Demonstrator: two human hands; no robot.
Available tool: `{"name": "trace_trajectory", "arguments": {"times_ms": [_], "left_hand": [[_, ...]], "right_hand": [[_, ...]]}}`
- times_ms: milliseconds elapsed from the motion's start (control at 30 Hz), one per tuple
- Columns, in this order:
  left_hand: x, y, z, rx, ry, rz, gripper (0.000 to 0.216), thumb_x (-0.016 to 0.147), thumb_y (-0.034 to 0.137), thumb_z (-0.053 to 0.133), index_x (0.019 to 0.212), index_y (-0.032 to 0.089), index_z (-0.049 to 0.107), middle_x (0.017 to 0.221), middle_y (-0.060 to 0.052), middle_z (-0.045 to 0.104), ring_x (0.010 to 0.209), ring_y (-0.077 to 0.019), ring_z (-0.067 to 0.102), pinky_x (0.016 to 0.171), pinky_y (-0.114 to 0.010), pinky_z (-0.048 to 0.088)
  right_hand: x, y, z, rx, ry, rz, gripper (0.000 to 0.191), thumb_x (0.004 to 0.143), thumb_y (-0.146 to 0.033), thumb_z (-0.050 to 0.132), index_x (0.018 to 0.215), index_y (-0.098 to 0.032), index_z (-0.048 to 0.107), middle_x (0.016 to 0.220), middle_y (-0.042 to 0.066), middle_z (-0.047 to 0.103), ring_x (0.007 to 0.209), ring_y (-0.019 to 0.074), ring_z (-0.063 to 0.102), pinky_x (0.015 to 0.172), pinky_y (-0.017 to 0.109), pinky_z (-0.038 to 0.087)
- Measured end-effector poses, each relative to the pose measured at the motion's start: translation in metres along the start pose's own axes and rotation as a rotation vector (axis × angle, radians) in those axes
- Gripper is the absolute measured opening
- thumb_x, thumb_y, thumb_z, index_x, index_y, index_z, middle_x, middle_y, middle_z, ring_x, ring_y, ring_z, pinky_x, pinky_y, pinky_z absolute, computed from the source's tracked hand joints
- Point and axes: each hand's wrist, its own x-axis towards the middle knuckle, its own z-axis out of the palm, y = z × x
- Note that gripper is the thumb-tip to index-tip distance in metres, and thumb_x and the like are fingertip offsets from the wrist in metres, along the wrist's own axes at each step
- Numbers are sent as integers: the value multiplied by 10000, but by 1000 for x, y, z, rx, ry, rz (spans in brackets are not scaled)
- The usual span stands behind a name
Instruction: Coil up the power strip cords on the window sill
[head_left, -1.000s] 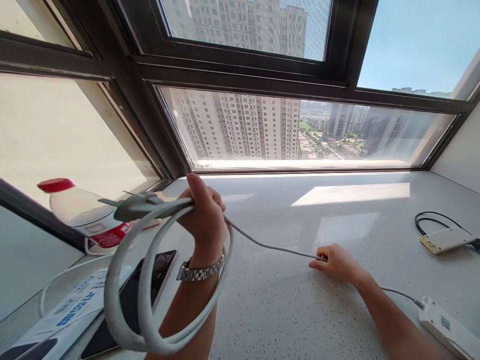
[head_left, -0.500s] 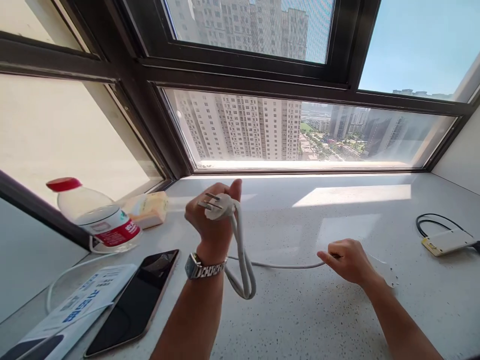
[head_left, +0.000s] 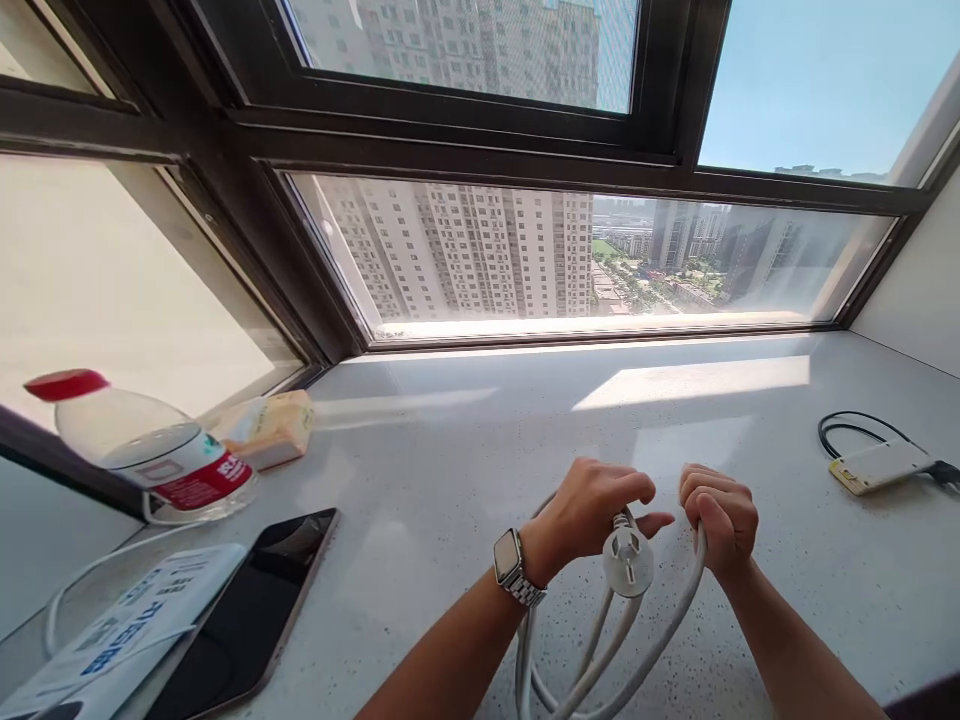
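My left hand, with a watch on the wrist, is closed around a white power cord. The cord's round three-pin plug hangs below the fingers, its prongs facing me. Thumb and forefinger stand apart at the tip. Close by on the right, my right hand is closed in a fist on another stretch of the power cord. Several loops of cord droop beneath the two hands over the speckled white sill. The lower loops run out of the bottom of the view.
At left stand a red-capped bottle and a tissue pack. A phone lies beside a white printed box with a thin white cable. A small white device with a black cable lies right. Windows line the back.
My left hand has swung right and lower, bringing the plug close to my right hand. The straight stretch of cord between the hands has become hanging loops. The view has shifted slightly.
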Motion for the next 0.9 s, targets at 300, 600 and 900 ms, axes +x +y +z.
{"name": "trace_trajectory", "arguments": {"times_ms": [300, 600, 900], "left_hand": [[-7, 24, 47, -142, 90, 100, 283, 834, 450, 599, 743, 191, 531, 549, 20, 499, 459, -99, 365, 480, -253, 233], [6, 29, 4, -470, 426, -218, 541, 836, 660, 464, 661, 177, 633, 535, -16, 498, 465, -113, 382, 491, -270, 294], [13, 13, -30, -740, 653, -480, 593, 800, 681, 512, 493, 178, 447, 641, -30, 523, 676, -160, 535, 714, -314, 453]], "right_hand": [[-12, -1, 11, 24, 96, 57, 581, 980, -535, 237, 498, -226, 339, 455, -5, 319, 429, 141, 316, 491, 315, 263], [-7, 17, 13, -191, -152, 126, 574, 880, -692, 376, 1104, -190, 541, 1017, 124, 620, 866, 246, 591, 715, 354, 463], [-5, 19, 27, -43, -568, 562, 525, 829, -603, 563, 1172, -214, 481, 800, 9, 606, 659, 154, 519, 558, 240, 346]]}}
